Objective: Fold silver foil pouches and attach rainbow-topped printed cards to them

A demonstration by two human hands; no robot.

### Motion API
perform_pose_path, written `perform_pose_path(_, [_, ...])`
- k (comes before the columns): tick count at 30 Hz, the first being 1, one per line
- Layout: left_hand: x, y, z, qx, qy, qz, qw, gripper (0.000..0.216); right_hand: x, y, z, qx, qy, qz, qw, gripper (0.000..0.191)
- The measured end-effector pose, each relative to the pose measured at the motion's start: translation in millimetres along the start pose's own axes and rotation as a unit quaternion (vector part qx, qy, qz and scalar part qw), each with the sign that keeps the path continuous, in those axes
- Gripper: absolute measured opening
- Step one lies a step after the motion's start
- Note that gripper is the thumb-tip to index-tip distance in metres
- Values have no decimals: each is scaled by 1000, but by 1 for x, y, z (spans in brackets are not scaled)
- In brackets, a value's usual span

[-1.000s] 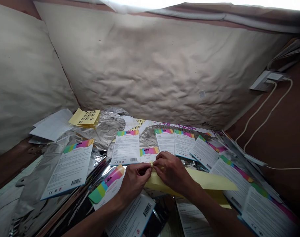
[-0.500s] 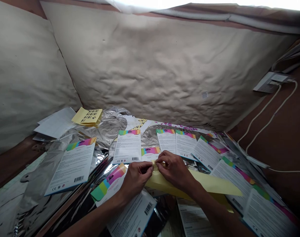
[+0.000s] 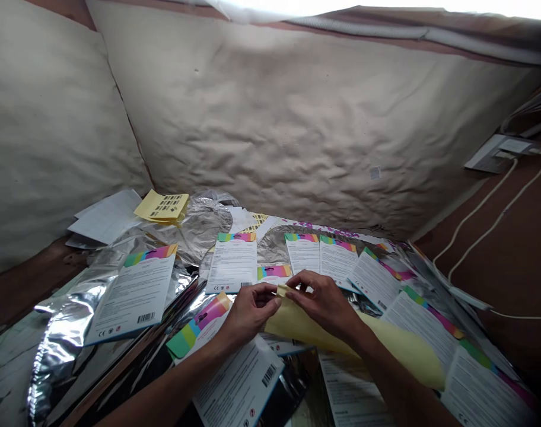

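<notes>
A pale yellow sheet (image 3: 404,350) is held up over the middle of the table, its far corner between my two hands. My right hand (image 3: 321,305) pinches that corner with thumb and forefinger. From the other side, the curled thumb and forefinger of my left hand (image 3: 250,311) close at the sheet's edge; whether a small label is between them is too small to tell. Below and around my hands lie white printed packets with rainbow-coloured tops, among them one packet (image 3: 241,379) under my left forearm and another packet (image 3: 231,264) just beyond my left hand.
Several more packets (image 3: 377,279) lie in an arc to the right. At the left are a lone packet (image 3: 134,290), crinkled silver film (image 3: 61,344), yellow label sheets (image 3: 164,207) and white papers (image 3: 105,216). White cables (image 3: 479,207) hang from a wall socket (image 3: 497,151).
The yellow sheet's right end has curled and sagged lower. My hands remain at its corner, the left fingers slightly more extended. The whole view has shifted slightly.
</notes>
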State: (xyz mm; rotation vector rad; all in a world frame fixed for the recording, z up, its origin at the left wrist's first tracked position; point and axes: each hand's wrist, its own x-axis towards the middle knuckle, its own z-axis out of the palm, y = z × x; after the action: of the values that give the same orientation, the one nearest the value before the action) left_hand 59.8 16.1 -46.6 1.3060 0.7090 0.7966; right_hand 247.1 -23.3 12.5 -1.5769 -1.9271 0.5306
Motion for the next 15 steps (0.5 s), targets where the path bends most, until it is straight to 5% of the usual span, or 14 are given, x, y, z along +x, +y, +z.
perform_pose_path(6, [0,3,-2,30,9,23,999,30,-4,-8,9,-22,42,-46,998,14])
perform_pose_path(15, [-1,10,1,-63,2,-82,995,41,-6,-4,15,-96,71,-96,988,20])
